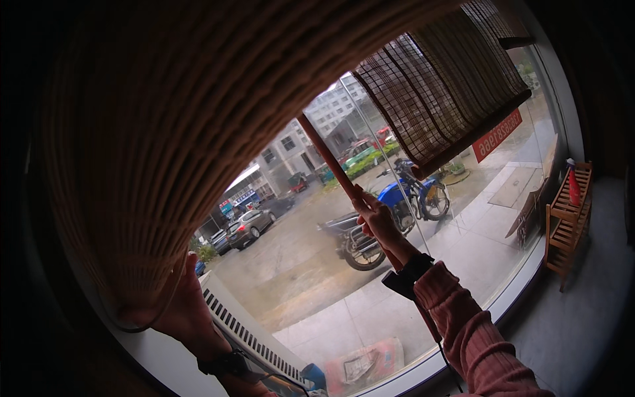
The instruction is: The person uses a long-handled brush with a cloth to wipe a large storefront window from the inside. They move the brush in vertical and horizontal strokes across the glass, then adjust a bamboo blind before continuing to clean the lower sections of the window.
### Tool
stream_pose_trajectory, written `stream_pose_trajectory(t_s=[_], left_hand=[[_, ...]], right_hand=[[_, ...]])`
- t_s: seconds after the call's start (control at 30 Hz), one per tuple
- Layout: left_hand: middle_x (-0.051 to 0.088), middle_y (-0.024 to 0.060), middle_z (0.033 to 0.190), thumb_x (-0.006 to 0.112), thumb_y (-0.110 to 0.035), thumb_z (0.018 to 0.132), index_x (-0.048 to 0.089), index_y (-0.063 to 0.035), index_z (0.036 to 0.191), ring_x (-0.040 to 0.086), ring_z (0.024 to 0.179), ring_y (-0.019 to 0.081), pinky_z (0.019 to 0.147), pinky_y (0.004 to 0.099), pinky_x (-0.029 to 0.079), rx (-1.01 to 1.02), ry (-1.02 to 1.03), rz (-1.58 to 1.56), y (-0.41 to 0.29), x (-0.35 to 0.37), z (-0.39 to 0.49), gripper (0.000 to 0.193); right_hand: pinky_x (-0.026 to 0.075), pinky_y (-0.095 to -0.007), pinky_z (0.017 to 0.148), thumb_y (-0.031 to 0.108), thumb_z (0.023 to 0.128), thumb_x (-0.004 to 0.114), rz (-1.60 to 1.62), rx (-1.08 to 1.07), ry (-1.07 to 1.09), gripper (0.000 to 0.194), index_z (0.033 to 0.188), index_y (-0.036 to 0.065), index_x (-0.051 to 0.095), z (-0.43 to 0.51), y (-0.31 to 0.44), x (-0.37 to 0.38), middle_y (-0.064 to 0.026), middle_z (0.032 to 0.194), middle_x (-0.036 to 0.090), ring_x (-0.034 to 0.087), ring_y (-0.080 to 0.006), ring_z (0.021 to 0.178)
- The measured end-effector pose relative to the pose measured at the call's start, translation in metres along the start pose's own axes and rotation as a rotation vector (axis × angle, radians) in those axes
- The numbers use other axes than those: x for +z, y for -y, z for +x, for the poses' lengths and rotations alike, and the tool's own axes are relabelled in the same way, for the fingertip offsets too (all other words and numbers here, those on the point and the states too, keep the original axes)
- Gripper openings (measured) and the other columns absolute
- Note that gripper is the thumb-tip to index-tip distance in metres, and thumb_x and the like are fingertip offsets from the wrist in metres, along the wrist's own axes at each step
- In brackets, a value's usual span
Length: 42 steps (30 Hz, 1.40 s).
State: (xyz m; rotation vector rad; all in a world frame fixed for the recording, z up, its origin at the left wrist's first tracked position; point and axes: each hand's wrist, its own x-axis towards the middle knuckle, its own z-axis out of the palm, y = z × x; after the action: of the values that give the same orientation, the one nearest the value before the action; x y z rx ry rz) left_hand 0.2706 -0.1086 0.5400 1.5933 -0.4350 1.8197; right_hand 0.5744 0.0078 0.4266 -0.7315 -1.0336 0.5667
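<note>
A ribbed brown sheet [163, 164], which looks like a slatted blind seen very close, fills the upper left. At its dark lower end is my left hand [186, 310], thumb up and fingers reaching under it, partly lost in shadow. A thin cord [161, 315] loops by that hand. My right hand [379, 221] is closed around a slim reddish-brown rod [327, 154]. The rod slants from the sheet's edge down along my forearm. Dark bands circle both wrists. Behind the hands is a large window pane [297, 268].
A woven blind [441, 89] with a bottom rod hangs at upper right, near a red sign bearing writing. A slatted wooden rack [570, 218] holds a red bottle [573, 186]. A white vented unit [248, 322] stands lower left. Outside are a blue motorcycle [392, 198] and cars [248, 228].
</note>
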Motion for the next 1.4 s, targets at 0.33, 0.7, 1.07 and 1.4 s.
stream_pose_trajectory(t_s=[0.33,0.7,1.07,1.4], left_hand=[[0.009,0.0239,0.147,0.056,-0.063,0.076,0.001,0.0014,0.142,0.032,0.128,0.0334,0.098,0.0448,0.035,-0.174,0.294,-0.316,0.018,-0.059,0.007,0.107],[0.049,0.0164,0.127,0.047,-0.042,0.091,0.04,-0.0054,0.131,0.05,0.114,0.0282,0.092,0.0453,0.044,-0.339,-0.147,-0.304,0.1,-0.085,-0.048,0.055],[0.057,0.0116,0.115,0.048,-0.038,0.091,0.046,-0.0099,0.126,0.054,0.1,0.0236,0.076,0.0353,0.043,-0.65,-0.069,-0.328,0.171,-0.1,-0.072,0.045],[0.056,0.0123,0.112,0.059,-0.039,0.086,0.039,-0.003,0.127,0.059,0.1,0.0204,0.081,0.0314,0.047,-1.286,0.073,0.342,0.259,-0.076,-0.219,0.058]], right_hand=[[0.031,-0.0202,0.04,0.031,0.091,0.055,-0.139,0.109,-0.151,0.046,0.133,0.015,0.045,-0.125,-0.14,-0.062,0.0054,0.055,0.042,0.037,-0.0031,0.046],[0.039,-0.0237,0.045,0.035,0.091,0.052,-0.256,0.409,-0.225,0.043,0.119,0.003,0.051,-0.316,-0.219,-0.136,0.0009,0.059,0.05,0.047,-0.0068,0.051],[0.033,-0.0245,0.04,0.032,0.094,0.05,-0.125,0.329,0.013,0.025,0.095,0.007,0.052,-0.176,-0.189,-0.037,0.0019,0.053,0.042,0.04,-0.007,0.043],[0.044,-0.0391,0.055,0.044,0.091,0.05,-0.681,0.464,-0.028,0.038,0.095,0.006,0.05,-0.344,-0.221,-0.148,-0.0162,0.066,0.054,0.057,-0.0367,0.063]])
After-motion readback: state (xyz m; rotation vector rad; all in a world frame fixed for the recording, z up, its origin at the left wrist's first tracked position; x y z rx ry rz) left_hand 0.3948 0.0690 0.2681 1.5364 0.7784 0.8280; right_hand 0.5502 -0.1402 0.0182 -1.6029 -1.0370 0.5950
